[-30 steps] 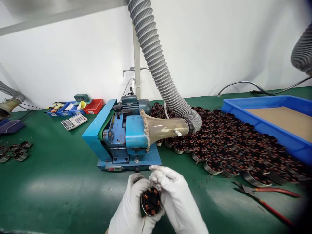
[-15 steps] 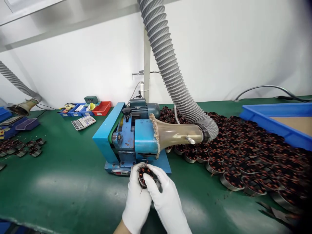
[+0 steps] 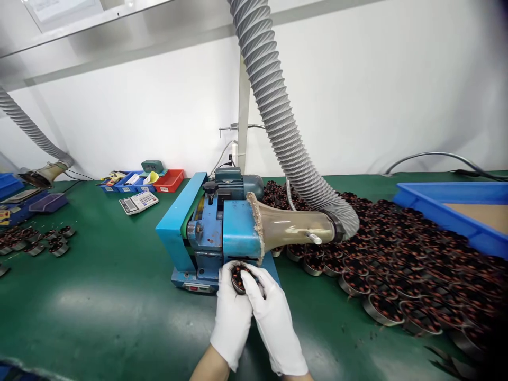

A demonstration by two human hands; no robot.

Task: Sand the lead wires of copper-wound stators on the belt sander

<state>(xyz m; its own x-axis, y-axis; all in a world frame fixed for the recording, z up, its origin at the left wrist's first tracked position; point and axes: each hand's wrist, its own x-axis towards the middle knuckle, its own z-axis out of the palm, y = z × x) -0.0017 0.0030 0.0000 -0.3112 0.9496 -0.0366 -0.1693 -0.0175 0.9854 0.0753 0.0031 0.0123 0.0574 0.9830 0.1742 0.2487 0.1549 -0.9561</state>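
White-gloved left hand (image 3: 233,317) and right hand (image 3: 273,317) have both got a grip on one copper-wound ring (image 3: 237,279), right up by the blue machine (image 3: 240,227).

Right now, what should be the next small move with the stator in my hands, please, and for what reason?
I would probably ease the copper-wound stator slightly toward the lower edge of the blue housing. The left hand and right hand both hold it, just in front of that edge. Whether it already touches is hidden.
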